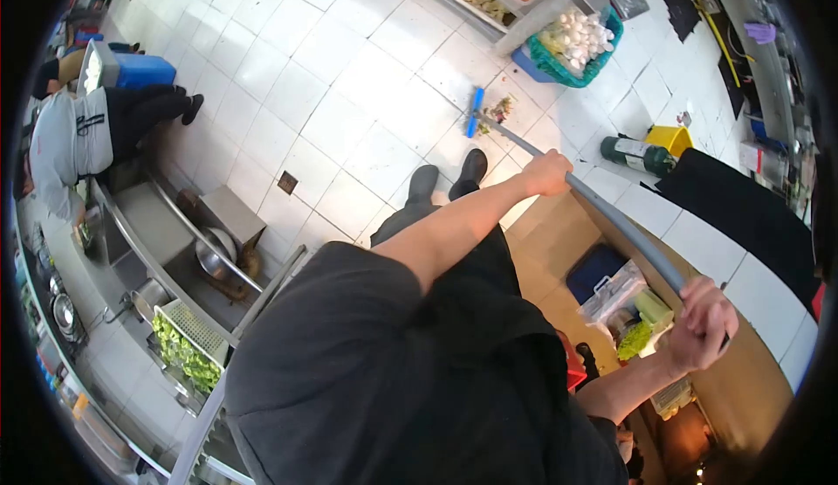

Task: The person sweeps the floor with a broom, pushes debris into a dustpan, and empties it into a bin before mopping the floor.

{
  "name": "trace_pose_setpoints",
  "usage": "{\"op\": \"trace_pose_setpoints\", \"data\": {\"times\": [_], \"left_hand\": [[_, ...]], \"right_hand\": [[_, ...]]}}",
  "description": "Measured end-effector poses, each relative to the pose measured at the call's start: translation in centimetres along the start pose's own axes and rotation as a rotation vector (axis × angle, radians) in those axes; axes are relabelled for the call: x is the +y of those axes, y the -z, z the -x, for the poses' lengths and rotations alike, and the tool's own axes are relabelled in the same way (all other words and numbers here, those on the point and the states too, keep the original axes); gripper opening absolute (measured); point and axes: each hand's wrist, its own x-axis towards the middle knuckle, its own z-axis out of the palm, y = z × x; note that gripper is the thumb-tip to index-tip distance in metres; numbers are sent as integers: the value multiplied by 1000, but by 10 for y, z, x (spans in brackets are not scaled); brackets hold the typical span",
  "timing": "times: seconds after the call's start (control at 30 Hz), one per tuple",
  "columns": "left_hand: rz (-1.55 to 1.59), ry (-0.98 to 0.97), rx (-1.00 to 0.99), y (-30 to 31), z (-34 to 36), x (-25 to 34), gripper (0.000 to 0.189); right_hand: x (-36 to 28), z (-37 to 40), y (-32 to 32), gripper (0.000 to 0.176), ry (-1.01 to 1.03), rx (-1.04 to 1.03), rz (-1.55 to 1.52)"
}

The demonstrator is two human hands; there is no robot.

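Observation:
A long grey-handled broom [618, 218] slants across the floor, with a narrow blue head [476, 112] at its far end; whether that head has bristles or a rubber blade is hard to tell. My left hand [548, 173] is closed round the middle of the handle, arm stretched forward. Closer to my body, my right hand [703, 321] wraps round the upper end. Beside the blue head lies a small heap of food scraps [498, 110] on the white tiles. My dark boots [448, 178] stand just short of it.
A green-lined tub of white mushroom-like pieces [580, 41] stands beyond the scraps. A green cylinder [637, 155] and a yellow container [669, 141] are at the right. At the left, a person in a grey top [72, 140] bends over the metal sink counter [144, 223].

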Motion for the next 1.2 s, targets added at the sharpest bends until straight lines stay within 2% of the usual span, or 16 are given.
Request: {"op": "trace_pose_setpoints", "data": {"times": [0.1, 0.17, 0.2, 0.23, 0.27, 0.3, 0.37, 0.47, 0.5, 0.6, 0.73, 0.9, 0.93, 1.0, 1.07, 1.2], "left_hand": [[-59, -28, 60, 3, 37, 3, 25], [-94, -33, 157, -18, 58, -48, 20], [-60, 168, 152, 7, 79, -34, 22], [-92, 259, 134, -12, 88, -83, 20], [-148, 199, 259, -27, 104, -118, 21], [-128, 290, 248, -43, 115, -160, 24], [-112, 385, 237, -53, 100, -185, 26], [-146, 340, 281, -65, 39, -160, 29], [-135, 288, 324, -77, -2, -145, 28], [-112, 83, 373, -96, -128, -73, 18], [-30, 7, 339, -143, -272, 4, 13], [130, 64, 266, -157, -377, 105, 16], [121, 58, 266, -156, -391, 120, 16], [143, 37, 192, -149, -407, 146, 17], [123, 15, 123, -140, -402, 166, 18], [-41, -221, 171, -135, -339, 165, 17]], "right_hand": [[-4, 6, 24, 33, 7, -10, -224], [38, 9, 40, 30, -85, -48, -372], [63, 13, 15, 25, -132, 215, -227], [73, -3, 5, 20, -333, -3, -168], [120, 2, -1, 19, -295, -46, -234], [142, -3, -7, 19, -465, -150, -81], [184, -20, -19, 18, -358, -313, -342], [197, -60, 39, 17, -308, -275, -283], [215, -69, 66, 18, -79, -160, -250], [211, -124, 159, 21, -24, -139, -460], [197, -168, 280, 33, -29, -213, -271], [178, -198, 388, 39, -72, -82, 5], [169, -209, 391, 39, -64, -74, 2], [156, -227, 388, 26, 262, -206, -126], [139, -210, 374, 32, 505, -71, -14], [126, -166, 415, 35, 354, -391, -344]]}}
